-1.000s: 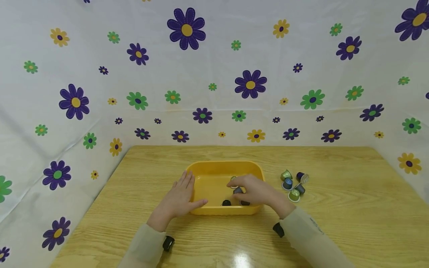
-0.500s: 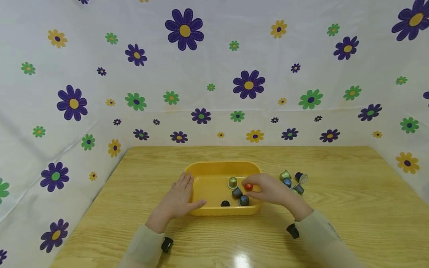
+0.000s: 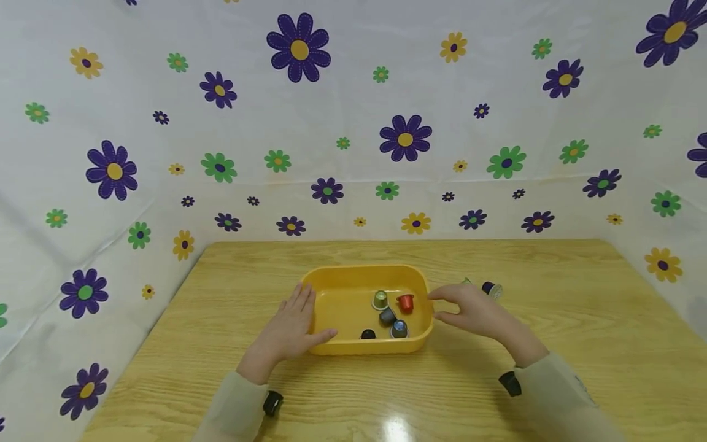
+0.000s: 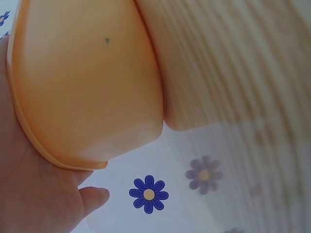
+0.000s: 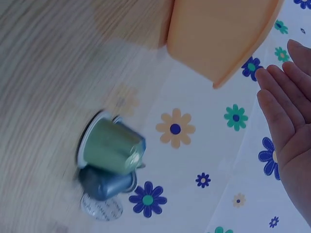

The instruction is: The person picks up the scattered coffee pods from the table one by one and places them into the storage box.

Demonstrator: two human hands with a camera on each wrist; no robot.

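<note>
left hand (image 3: 285, 325) rests thumb-splayed on yellow tray (image 3: 367, 347)

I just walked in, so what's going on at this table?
A person's left hand rests against the left end of a yellow tray on a wooden table. Their right hand is just beyond the right end, with nothing visible in it. Inside the tray lie a green coffee capsule, a red capsule, a dark gray capsule, a blue-gray capsule and a black capsule. More capsules sit on the table to the right, partly hidden by that hand in the head view.
</note>
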